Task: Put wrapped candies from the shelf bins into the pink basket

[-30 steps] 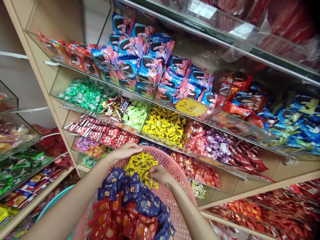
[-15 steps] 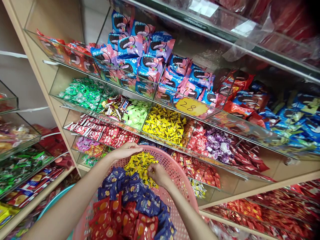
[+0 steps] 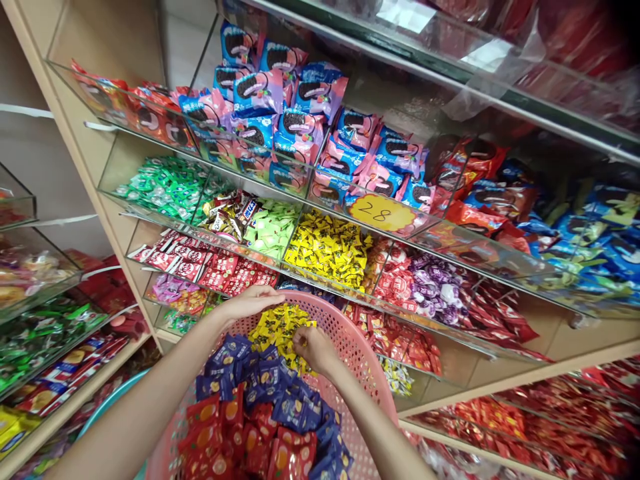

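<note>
A pink perforated basket (image 3: 350, 347) sits in front of me, holding red, dark blue and yellow wrapped candies. My left hand (image 3: 250, 303) rests palm down on the basket's far rim, fingers curled over it, above the yellow candies (image 3: 273, 327). My right hand (image 3: 313, 348) is in the basket with its fingers pinched into the yellow candies. The blue candies (image 3: 260, 380) and red candies (image 3: 235, 437) lie nearer to me.
Glass-fronted shelf bins rise behind the basket: cookie packs (image 3: 300, 127) on top, then green candies (image 3: 170, 187), yellow candies (image 3: 327, 250) under a "28" price tag (image 3: 381, 213), and red and purple sweets (image 3: 435, 287). More bins stand at left (image 3: 40, 333).
My right hand has shifted slightly left and deeper into the yellow candies. My left hand has stayed on the rim.
</note>
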`<state>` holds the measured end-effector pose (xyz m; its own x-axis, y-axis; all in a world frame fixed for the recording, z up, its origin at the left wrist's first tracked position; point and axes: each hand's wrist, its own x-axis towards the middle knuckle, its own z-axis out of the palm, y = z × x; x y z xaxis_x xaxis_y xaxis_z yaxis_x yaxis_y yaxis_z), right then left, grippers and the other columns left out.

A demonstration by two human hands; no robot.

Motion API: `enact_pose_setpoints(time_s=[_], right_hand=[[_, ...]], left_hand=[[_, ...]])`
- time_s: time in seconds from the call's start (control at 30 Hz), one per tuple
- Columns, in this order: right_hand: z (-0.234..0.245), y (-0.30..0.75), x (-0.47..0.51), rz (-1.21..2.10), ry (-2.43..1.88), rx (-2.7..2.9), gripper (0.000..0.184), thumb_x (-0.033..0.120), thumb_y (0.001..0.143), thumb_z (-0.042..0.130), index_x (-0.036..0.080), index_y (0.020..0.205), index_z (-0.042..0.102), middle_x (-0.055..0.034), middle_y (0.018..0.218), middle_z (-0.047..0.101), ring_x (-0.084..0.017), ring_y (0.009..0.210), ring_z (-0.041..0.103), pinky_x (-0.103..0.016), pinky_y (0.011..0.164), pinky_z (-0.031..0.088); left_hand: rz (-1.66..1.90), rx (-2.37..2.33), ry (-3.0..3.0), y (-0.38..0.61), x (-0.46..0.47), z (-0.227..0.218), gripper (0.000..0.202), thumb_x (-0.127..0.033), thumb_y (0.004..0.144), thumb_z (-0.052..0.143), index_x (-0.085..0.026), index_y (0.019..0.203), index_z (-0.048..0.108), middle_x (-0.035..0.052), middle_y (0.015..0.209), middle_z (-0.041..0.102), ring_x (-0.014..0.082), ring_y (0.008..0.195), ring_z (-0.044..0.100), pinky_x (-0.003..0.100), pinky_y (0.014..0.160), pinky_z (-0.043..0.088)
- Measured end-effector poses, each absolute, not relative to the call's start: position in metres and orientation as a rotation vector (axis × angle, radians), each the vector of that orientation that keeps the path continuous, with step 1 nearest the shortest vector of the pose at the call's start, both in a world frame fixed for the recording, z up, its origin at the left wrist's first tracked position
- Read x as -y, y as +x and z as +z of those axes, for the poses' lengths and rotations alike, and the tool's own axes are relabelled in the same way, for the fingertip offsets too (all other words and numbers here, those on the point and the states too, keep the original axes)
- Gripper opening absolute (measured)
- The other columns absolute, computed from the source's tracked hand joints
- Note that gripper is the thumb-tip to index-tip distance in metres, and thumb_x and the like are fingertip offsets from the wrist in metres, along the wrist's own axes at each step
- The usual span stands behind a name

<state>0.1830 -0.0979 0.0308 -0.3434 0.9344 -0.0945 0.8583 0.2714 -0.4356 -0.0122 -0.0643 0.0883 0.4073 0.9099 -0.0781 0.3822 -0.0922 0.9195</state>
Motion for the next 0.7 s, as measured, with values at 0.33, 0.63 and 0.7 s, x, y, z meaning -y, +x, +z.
enact_pose_setpoints(time_s=[0.33,0.63,0.7], right_hand=[[0.028,0.175,0.101,0.398,-1.795,2.448,0.012,0.018,0.070,0.051,0.021,0.075,0.061,-0.0018,0.077,0.064,-0.015,0.074,0.058,-0.021,0.059,0.033],[0.043,0.170,0.108,0.187,-1.867,2.446,0.011,0.027,0.075,0.051,0.021,0.080,0.059,-0.0046,0.082,0.063,-0.017,0.074,0.058,-0.023,0.059,0.034],[0.058,0.172,0.108,0.224,-1.831,2.405,0.012,0.031,0.075,0.052,0.021,0.079,0.059,-0.0041,0.081,0.063,-0.017,0.075,0.057,-0.023,0.059,0.034]], left_hand=[[0.671,-1.127,1.612,-0.012,0.059,0.083,0.042,-0.055,0.065,0.050,-0.018,0.082,0.060,-0.0003,0.085,0.060,0.0173,0.084,0.051,0.024,0.073,0.035],[0.677,-1.167,1.649,-0.015,0.056,0.074,0.046,-0.058,0.066,0.048,-0.017,0.082,0.060,0.0004,0.083,0.058,0.0172,0.081,0.049,0.024,0.070,0.035],[0.685,-1.173,1.648,-0.015,0.055,0.072,0.047,-0.059,0.066,0.047,-0.017,0.081,0.060,0.0002,0.081,0.057,0.0168,0.080,0.049,0.024,0.070,0.035]])
